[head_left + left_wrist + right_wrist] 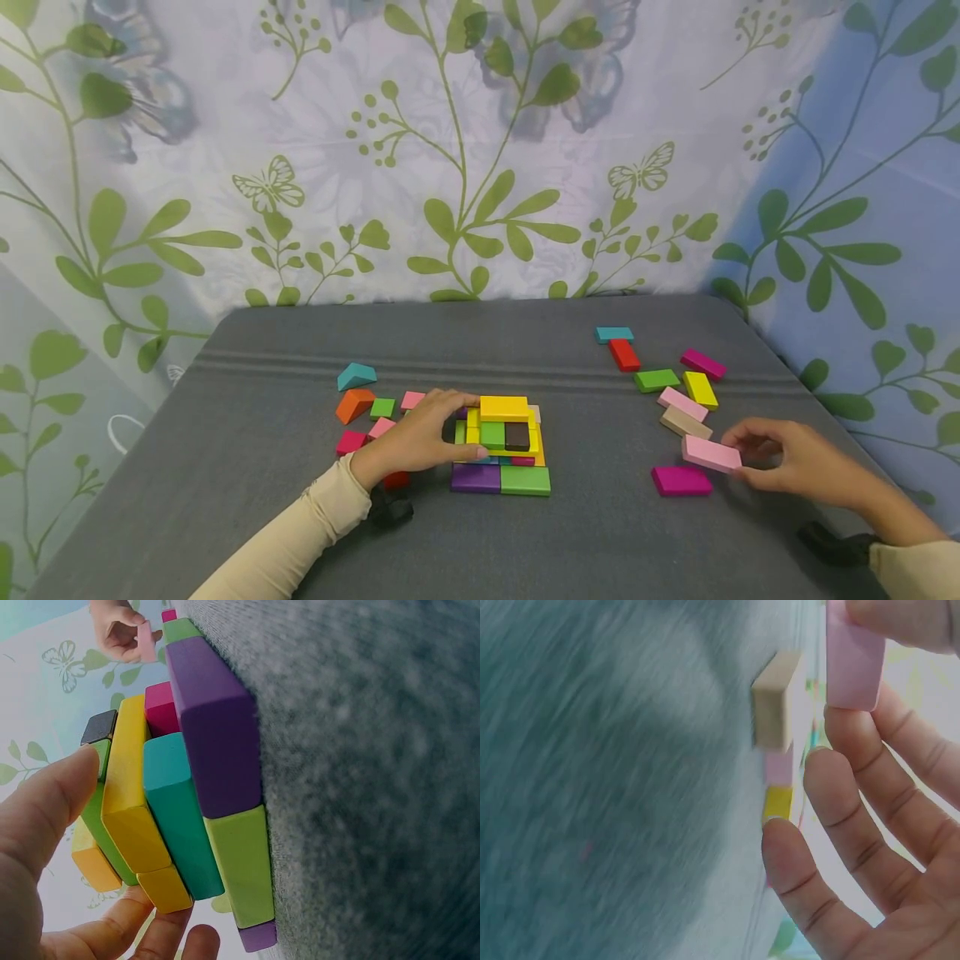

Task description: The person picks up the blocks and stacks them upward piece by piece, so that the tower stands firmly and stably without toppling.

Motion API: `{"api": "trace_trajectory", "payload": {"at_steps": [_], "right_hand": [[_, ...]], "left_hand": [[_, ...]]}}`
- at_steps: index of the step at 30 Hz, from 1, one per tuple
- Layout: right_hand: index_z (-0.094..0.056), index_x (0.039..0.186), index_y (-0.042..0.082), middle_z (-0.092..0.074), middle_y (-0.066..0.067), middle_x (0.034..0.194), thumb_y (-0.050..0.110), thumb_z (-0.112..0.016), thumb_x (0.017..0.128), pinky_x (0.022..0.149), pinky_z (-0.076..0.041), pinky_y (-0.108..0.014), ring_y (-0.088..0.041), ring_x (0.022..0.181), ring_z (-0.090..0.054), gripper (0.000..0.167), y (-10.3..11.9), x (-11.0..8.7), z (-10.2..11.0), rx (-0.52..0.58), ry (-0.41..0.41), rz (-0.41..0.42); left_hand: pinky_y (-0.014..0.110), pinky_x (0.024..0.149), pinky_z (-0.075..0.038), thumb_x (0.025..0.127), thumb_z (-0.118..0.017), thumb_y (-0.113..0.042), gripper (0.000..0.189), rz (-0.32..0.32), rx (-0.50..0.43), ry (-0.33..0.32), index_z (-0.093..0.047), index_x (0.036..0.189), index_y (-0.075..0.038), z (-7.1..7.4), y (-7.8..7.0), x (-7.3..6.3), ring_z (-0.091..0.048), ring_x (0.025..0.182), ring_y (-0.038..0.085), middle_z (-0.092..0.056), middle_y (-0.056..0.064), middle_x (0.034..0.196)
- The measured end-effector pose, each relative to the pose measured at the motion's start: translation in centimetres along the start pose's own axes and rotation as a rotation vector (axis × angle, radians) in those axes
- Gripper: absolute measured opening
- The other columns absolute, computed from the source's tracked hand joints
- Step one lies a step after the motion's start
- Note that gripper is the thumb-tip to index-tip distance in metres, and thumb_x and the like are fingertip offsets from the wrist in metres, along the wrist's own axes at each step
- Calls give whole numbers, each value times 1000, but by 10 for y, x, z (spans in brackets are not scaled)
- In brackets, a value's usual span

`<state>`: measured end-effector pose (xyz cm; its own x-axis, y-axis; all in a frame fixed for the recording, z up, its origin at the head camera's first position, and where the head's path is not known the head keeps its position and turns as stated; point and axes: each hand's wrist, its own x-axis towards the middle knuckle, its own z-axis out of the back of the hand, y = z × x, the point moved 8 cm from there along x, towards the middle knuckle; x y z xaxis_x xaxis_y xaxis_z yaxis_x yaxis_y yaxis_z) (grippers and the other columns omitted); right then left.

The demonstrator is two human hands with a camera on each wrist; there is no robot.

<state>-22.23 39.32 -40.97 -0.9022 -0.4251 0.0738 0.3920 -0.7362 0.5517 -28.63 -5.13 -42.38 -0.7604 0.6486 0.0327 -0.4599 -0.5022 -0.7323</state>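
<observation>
"So, what's R hand got?"

"A pink block, pinched at 1 end, thumb vs. fingers, apparently up off the table. L hand holds the stack, thumb on the near side, fingers round the far side. How hard, can't tell."

"Where's the pink block exactly?"

"Just beside the beige, near the magenta, well apart from the stack."

"OK, best way to handle it?"

"If it's to join the stack, prob. R hand should lift it high, so it doesn't clip those 2. Keep it flat, w/ the far end free to touch down 1st."

"And L hand?"

"Light touch, IMO. Stack's all loose-looking pcs, so a hard squeeze could shift them & tip the top yellow. Thumb & fingers should press evenly, w/o lifting."
</observation>
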Motion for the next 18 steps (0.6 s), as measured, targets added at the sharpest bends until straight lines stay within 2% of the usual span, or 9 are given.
{"api": "trace_trajectory", "payload": {"at_steps": [3, 10, 18], "right_hand": [[-73, 108, 11, -68, 19, 99, 2, -90, 83, 72, -57, -21, 0, 85, -63, 31, 10, 5, -2, -3, -22, 18], [-73, 107, 14, -69, 16, 103, -3, -92, 77, 74, -56, -21, -3, 88, -65, 40, 37, 20, -9, 15, -100, 142], [-73, 109, 18, -70, 12, 106, -4, -91, 78, 72, -56, -26, -9, 87, -67, 42, 69, 39, -22, 96, -123, 235]], "left_hand": [[59, 114, -45, 96, -84, -37, 75, -1, -1, -1, -55, 154, 1, 0, 0, 0, -48, 139, 36, -57, 18, 154], [59, 114, -45, 96, -84, -37, 75, -4, 0, -4, -55, 153, 1, 0, 0, 0, -48, 138, 36, -57, 18, 154], [59, 116, -43, 96, -83, -37, 75, -10, 8, 2, -54, 154, 2, 0, 0, 0, -48, 141, 37, -56, 19, 155]]}}
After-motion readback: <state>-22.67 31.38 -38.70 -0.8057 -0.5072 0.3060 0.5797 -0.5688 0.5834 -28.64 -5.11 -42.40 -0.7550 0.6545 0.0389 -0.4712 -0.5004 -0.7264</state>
